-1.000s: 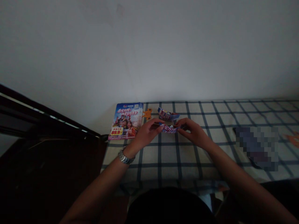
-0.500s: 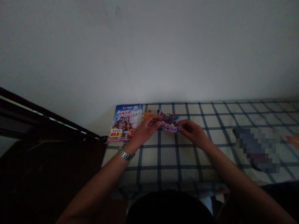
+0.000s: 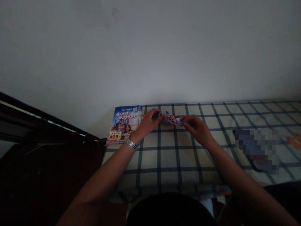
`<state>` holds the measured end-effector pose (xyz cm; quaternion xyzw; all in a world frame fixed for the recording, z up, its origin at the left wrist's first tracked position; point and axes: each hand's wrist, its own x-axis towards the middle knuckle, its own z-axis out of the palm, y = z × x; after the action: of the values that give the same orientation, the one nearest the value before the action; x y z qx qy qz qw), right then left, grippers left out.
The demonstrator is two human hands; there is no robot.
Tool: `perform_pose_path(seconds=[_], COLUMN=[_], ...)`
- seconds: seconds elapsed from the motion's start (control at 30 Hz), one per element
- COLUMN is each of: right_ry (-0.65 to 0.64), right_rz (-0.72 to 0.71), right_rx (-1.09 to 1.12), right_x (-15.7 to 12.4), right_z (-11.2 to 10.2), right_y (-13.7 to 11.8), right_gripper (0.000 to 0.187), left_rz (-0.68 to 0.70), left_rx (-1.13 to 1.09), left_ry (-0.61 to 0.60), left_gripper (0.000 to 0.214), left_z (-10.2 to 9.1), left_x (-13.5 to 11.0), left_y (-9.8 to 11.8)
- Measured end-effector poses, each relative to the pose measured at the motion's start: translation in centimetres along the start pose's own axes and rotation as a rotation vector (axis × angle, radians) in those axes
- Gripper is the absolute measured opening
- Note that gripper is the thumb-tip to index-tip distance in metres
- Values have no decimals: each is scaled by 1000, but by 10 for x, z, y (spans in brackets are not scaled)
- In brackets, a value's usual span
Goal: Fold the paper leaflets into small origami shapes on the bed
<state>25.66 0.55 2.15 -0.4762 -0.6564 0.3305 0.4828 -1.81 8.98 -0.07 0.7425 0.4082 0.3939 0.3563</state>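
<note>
Between my two hands is a folded printed paper [image 3: 172, 119], blue and pink with white lettering, raised a little over the checked cloth. My left hand [image 3: 150, 120], with a metal-band watch [image 3: 131, 142] on its wrist, pinches the paper's left end. At the other end, the fingers of my right hand [image 3: 194, 125] are closed on its right tip. Just left of my left hand lies a stack of printed flyers [image 3: 122, 124], its top sheet showing "89.9" in a yellow box. How the paper's folds run underneath is hidden.
A blue-and-white checked tablecloth [image 3: 164, 160] covers the table, which meets a pale wall [image 3: 164, 62] at the back. On the right lies a dark, flat, pixelated object [image 3: 256, 153]. Dark furniture bars [image 3: 54, 117] run along the left.
Both hands have moved slightly away from me with the paper. Its two separated parts have come together into one narrower strip.
</note>
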Motion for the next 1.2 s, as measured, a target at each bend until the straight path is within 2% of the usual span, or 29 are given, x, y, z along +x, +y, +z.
perform_pose_path(seconds=[0.2, 0.37, 0.57, 0.73, 0.93, 1.2], right_ry=[-22, -6, 11, -44, -76, -93], right_rz=[-151, -238, -276, -311, -332, -332], right_rx=[-138, -256, -350, -332, -326, -361], right_x=[3, 3, 2, 1, -5, -8], right_z=[-2, 0, 3, 10, 17, 17], right_y=[-10, -18, -18, -17, -13, -12], right_gripper=[9, 5, 6, 6, 8, 7], left_rz=[-47, -30, -30, -30, -11, 13], left_rx=[0, -69, -179, -160, -164, -145], left_ry=[17, -25, -95, -72, -59, -66], left_gripper=[20, 16, 26, 39, 40, 37], left_z=[0, 0, -1, -1, 0, 1], left_x=[-3, -20, -41, -49, -54, -59], left_y=[11, 21, 22, 25, 29, 28])
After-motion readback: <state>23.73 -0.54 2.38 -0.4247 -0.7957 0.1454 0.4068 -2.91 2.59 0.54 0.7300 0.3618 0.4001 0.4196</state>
